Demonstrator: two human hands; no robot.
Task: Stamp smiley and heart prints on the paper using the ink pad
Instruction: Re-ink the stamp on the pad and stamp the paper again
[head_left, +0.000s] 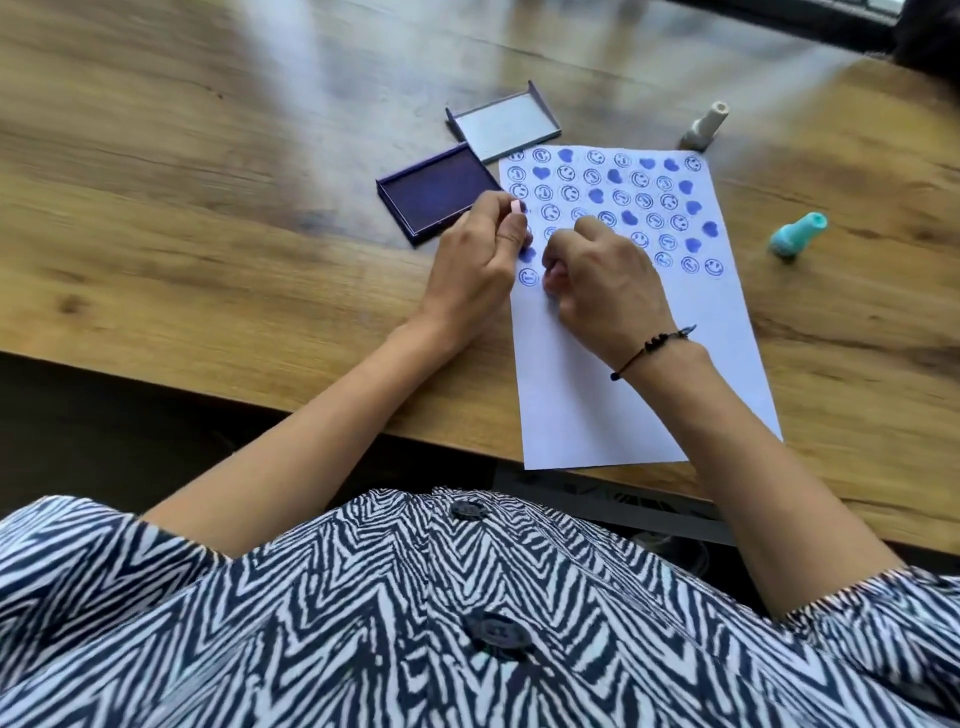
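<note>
The paper lies on the table with its near end right at the table's near edge, a little right of the person. Its far half is covered in rows of blue prints, smileys mixed with hearts. The near half is blank.

The left hand is at the paper's left edge, just beside the near right corner of the pad. Its thumb and fingers are curled and pinch a small pink stamp, of which only the tip shows above the fingers. I cannot tell whether its face touches the sheet.

The right hand rests over the middle of the paper, knuckles up and fingers curled under, close to the left hand. From here I cannot tell whether it holds anything or simply presses the sheet. A dark bracelet is on that wrist.

The pad sits open, dark purple, just off the paper's far left corner. Its lid lies face up beyond it, meeting the paper's far edge. A white stamp stands near the paper's far right corner. A teal stamp sits tilted on the table, well to the right of the sheet.

The person's striped shirt fills the foreground.
</note>
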